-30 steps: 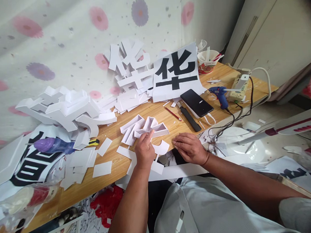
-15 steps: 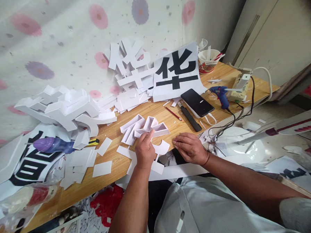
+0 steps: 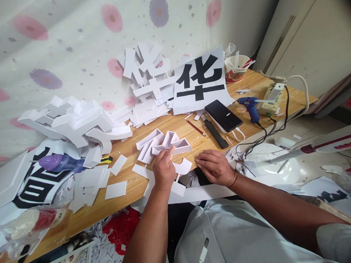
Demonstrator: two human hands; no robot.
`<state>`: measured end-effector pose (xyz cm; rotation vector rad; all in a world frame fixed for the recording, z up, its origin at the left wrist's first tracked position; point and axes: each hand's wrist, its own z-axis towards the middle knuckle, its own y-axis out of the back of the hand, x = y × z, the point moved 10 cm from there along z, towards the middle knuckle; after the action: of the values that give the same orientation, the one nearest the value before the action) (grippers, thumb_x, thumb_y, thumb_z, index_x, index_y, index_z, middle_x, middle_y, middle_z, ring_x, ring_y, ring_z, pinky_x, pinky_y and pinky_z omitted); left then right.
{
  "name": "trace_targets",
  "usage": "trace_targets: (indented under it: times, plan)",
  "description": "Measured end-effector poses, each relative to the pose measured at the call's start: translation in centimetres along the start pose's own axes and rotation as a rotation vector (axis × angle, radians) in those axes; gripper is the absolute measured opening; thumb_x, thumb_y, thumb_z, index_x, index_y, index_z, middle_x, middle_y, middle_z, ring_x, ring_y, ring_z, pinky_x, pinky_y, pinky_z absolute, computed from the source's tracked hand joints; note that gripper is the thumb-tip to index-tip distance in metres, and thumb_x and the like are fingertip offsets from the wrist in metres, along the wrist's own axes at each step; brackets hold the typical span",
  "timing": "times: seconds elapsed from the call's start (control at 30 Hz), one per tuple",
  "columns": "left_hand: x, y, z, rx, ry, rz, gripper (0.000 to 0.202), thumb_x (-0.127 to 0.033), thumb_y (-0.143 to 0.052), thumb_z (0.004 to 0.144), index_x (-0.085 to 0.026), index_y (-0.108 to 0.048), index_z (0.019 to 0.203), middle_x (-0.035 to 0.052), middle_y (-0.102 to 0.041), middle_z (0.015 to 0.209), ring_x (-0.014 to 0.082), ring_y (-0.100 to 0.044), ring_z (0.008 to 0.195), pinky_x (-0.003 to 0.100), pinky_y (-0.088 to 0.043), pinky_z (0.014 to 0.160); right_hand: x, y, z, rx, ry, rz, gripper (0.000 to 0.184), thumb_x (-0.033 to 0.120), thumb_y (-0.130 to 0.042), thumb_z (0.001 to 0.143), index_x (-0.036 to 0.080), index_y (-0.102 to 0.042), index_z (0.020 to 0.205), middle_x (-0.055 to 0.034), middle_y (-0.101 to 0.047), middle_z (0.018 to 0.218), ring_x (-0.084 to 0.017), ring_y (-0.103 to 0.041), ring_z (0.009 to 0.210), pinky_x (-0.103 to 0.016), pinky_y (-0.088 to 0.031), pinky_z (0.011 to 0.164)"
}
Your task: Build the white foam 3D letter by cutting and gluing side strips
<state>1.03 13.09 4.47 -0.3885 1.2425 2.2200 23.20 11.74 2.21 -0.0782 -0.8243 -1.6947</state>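
Note:
My left hand [image 3: 163, 170] is closed in a pinch at the near edge of a white foam-board character piece [image 3: 161, 143] lying on the wooden table [image 3: 131, 185], fingertips touching its rim. A curved white offcut [image 3: 183, 166] lies just right of that hand. My right hand [image 3: 215, 167] rests palm down on the table edge, fingers stretched flat over white scraps, holding nothing.
Behind lie a red pencil [image 3: 195, 127], a black utility knife [image 3: 215, 132], a black phone [image 3: 223, 115], a blue glue gun [image 3: 250, 105], a power strip [image 3: 270, 97] and a paper cup [image 3: 235, 68]. White cut-out characters [image 3: 72, 123] and printed sheets [image 3: 200, 81] pile at left and back.

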Motion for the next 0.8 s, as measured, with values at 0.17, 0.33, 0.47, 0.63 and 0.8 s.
trace_targets:
  times: [0.17, 0.33, 0.47, 0.63, 0.8]
  plan:
    - [-0.25, 0.16, 0.07, -0.011, -0.015, 0.014, 0.049, -0.005, -0.045, 0.104, -0.021, -0.076, 0.138, 0.0103, -0.078, 0.121, 0.0226, -0.075, 0.117, 0.037, -0.062, 0.103, -0.23, -0.18, -0.14, 0.013, -0.019, -0.007, 0.040, 0.012, -0.073, 0.096, 0.028, -0.074, 0.132, -0.0082, -0.083, 0.120, -0.028, -0.075, 0.112, -0.049, -0.062, 0.099]
    - [-0.20, 0.29, 0.01, -0.034, -0.020, 0.021, 0.049, -0.004, -0.046, 0.103, -0.022, -0.077, 0.137, 0.0104, -0.078, 0.123, 0.0233, -0.075, 0.117, 0.038, -0.062, 0.102, -0.19, -0.20, -0.07, 0.017, -0.016, -0.004, 0.040, 0.012, -0.073, 0.095, 0.027, -0.075, 0.132, -0.0084, -0.083, 0.119, -0.028, -0.076, 0.111, -0.049, -0.063, 0.098]
    - [-0.38, 0.30, 0.09, -0.025, -0.023, 0.025, 0.050, -0.004, -0.047, 0.102, -0.023, -0.076, 0.138, 0.0100, -0.078, 0.121, 0.0230, -0.075, 0.116, 0.037, -0.063, 0.101, -0.13, -0.22, -0.06, 0.013, -0.013, -0.003, 0.040, 0.011, -0.073, 0.096, 0.027, -0.074, 0.132, -0.0085, -0.083, 0.119, -0.028, -0.075, 0.111, -0.049, -0.063, 0.098]
    - [-0.60, 0.41, 0.21, -0.020, -0.017, 0.029, 0.050, -0.004, -0.046, 0.103, -0.023, -0.076, 0.139, 0.0101, -0.078, 0.121, 0.0225, -0.075, 0.116, 0.037, -0.063, 0.102, -0.06, -0.20, -0.04, 0.007, -0.015, -0.008, 0.039, 0.012, -0.073, 0.096, 0.028, -0.075, 0.132, -0.0080, -0.083, 0.118, -0.027, -0.075, 0.110, -0.049, -0.063, 0.098]
    - [-0.55, 0.41, 0.13, -0.021, -0.019, 0.026, 0.050, -0.004, -0.045, 0.103, -0.022, -0.076, 0.138, 0.0103, -0.078, 0.122, 0.0226, -0.075, 0.117, 0.037, -0.062, 0.103, 0.15, -0.06, 0.10, 0.003, -0.012, -0.011, 0.039, 0.011, -0.073, 0.096, 0.027, -0.074, 0.132, -0.0082, -0.083, 0.118, -0.028, -0.075, 0.110, -0.049, -0.063, 0.098]
